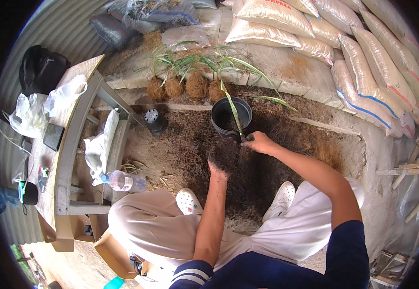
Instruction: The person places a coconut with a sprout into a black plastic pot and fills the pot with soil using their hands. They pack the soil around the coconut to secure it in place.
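Note:
My right hand pinches the base of a long variegated leaf, which stands up in front of the black plastic pot. Dark potting mix shows inside the pot. My left hand is cupped under a heap of dark, fibrous potting mix, just below the pot; its fingers are mostly hidden by the mix. More loose mix covers the ground around both hands. Several leafy plants with round fibre-wrapped root balls stand in a row behind the pot.
An overturned small black pot stands left of the mix. A plastic bottle lies beside the wooden bench at left. Filled sacks are stacked at upper right. White clogs flank the mix. A cardboard box is at lower left.

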### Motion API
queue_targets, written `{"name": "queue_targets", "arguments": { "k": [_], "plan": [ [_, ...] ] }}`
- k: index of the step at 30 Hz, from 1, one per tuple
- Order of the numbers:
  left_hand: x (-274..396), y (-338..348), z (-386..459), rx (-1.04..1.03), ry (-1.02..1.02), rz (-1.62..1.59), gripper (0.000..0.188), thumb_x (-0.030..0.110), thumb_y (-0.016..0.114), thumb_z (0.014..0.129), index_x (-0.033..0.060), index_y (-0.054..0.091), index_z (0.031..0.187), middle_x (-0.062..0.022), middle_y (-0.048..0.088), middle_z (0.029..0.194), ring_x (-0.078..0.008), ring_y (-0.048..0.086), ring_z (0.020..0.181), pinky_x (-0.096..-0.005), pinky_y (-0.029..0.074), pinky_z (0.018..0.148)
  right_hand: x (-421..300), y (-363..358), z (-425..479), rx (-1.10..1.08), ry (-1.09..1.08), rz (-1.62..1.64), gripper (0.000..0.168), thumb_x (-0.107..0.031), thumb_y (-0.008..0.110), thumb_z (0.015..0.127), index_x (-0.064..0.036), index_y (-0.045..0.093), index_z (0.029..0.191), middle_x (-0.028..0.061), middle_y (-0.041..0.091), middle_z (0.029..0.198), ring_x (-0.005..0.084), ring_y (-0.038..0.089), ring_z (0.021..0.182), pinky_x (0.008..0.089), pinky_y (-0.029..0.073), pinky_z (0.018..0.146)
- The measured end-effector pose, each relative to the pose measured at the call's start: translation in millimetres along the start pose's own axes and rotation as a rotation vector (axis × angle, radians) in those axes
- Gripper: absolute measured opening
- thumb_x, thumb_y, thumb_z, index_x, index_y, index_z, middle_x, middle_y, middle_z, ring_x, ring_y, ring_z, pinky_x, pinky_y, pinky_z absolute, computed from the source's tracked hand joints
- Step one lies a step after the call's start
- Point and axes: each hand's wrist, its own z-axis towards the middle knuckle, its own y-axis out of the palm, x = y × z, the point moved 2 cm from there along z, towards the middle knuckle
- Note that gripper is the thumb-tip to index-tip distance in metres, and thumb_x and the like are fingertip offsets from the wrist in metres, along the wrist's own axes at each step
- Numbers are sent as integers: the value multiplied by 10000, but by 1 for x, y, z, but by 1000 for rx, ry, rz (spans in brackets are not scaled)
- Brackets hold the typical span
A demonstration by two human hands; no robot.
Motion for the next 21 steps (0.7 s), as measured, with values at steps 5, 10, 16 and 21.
{"name": "queue_targets", "arguments": {
  "k": [5,10,16,21],
  "plan": [
    [-24,5,-12,13,-63,48,427,276,347,970,-20,566,1186,-194,623,1135,-330,620,1006,-455,528,873,-52,-43,-63,-137,22,-52,468,-432,725,788,10,685,940,195,688,811,329,681,816,414,518,751],
    [-61,10,-13,-75,-241,77,419,270,358,964,-18,569,1184,-182,638,1099,-309,635,976,-420,542,859,-60,-51,-105,-68,-204,-351,561,-553,663,798,3,680,871,236,672,808,401,664,830,465,525,773],
    [-76,9,-21,-39,-328,65,424,257,340,963,-16,560,1202,-190,620,1140,-324,619,1026,-459,528,895,-60,-49,-122,8,-375,-588,512,-533,645,816,-23,663,839,177,676,788,364,670,813,526,481,836],
    [-66,12,-22,-84,-392,22,432,250,315,971,-15,540,1228,-191,596,1184,-342,601,1052,-473,519,906,-58,-44,-129,112,-437,-603,457,-480,683,797,-27,672,856,124,664,817,341,654,859,546,459,852]
  ]
}}
